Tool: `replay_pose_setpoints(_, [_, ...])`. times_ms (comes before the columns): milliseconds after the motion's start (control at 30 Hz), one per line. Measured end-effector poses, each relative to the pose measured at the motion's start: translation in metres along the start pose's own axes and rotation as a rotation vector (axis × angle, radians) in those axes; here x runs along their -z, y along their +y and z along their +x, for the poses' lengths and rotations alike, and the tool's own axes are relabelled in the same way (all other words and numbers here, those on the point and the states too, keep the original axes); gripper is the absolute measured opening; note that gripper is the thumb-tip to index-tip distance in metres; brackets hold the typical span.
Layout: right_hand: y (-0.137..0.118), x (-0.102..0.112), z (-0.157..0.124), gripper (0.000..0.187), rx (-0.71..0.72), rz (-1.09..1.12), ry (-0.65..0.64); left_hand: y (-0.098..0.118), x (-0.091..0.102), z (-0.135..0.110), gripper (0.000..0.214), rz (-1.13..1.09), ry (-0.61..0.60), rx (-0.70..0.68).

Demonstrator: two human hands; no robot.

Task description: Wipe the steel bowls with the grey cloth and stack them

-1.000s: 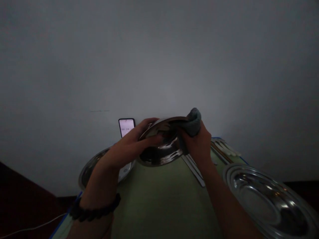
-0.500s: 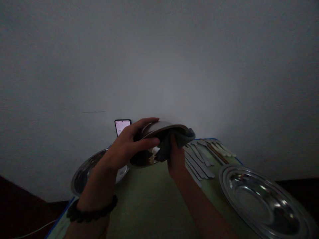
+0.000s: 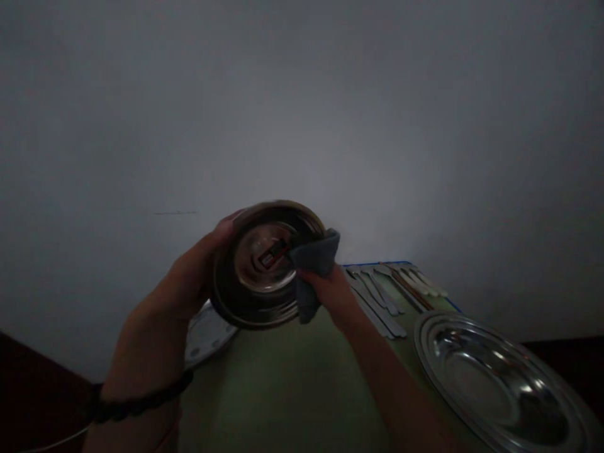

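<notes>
My left hand (image 3: 189,277) grips the left rim of a round steel bowl (image 3: 262,267), which is tipped up so its shiny face points at me above the green table (image 3: 292,384). My right hand (image 3: 330,292) is closed on a grey cloth (image 3: 314,258) pressed against the bowl's right edge. A dark bead bracelet circles my left wrist.
A large steel platter (image 3: 495,384) lies at the right front. Several pieces of cutlery (image 3: 387,289) lie in a row at the far right of the table. Another steel plate (image 3: 207,330) pokes out below the bowl on the left. A plain wall stands behind.
The bowl has been turned from a nearly flat tilt to face me and raised, now covering the phone. My right hand with the cloth shifted from under the rim to its right edge.
</notes>
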State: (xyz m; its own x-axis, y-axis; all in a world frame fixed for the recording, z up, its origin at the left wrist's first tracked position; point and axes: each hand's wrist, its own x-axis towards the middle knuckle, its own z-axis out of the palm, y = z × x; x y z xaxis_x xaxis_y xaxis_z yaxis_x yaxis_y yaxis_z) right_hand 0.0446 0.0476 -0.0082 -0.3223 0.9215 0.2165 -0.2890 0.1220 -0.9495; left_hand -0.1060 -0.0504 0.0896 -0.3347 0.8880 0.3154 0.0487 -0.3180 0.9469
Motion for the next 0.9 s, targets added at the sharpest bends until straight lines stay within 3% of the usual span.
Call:
replay_pose_setpoints(67, [-0.013, 0.017, 0.004, 0.028, 0.179, -0.262, -0.004, 0.0, 0.005, -0.004, 0.054, 0.079, -0.161, 0.126])
replay_pose_setpoints(133, [-0.024, 0.027, 0.005, 0.017, 0.332, -0.517, -0.012, -0.005, -0.001, -0.006, 0.054, 0.302, -0.362, 0.181])
replay_pose_setpoints(200, [-0.031, 0.029, 0.004, 0.012, 0.478, -0.708, -0.001, -0.011, -0.014, -0.007, 0.049, 0.563, -0.509, 0.106])
replay_pose_setpoints(267, [-0.033, 0.028, 0.002, 0.015, 0.584, -0.787, 0.064, -0.015, -0.028, -0.006, 0.039, 0.692, -0.544, 0.011])
replay_pose_setpoints(367, [-0.029, 0.028, 0.002, 0.013, 0.587, -0.76, 0.208, -0.017, -0.037, -0.004, 0.041, 0.657, -0.485, -0.038])
replay_pose_setpoints(533, [-0.013, 0.03, 0.008, 0.026, 0.352, -0.559, 0.338, -0.018, -0.026, 0.004, 0.04, 0.386, -0.372, 0.016])
replay_pose_setpoints(733, [0.016, 0.013, 0.011, 0.047, 0.039, -0.239, 0.316, -0.03, -0.029, 0.017, 0.046, -0.086, -0.079, 0.058])
replay_pose_setpoints(833, [0.021, 0.01, 0.009, 0.072, 0.1, -0.369, 0.323, -0.034, -0.035, 0.018, 0.046, -0.113, 0.005, 0.082])
replay_pose_setpoints(900, [0.017, 0.015, 0.008, 0.076, 0.209, -0.549, 0.33, -0.034, -0.038, 0.016, 0.045, -0.072, 0.004, 0.099])
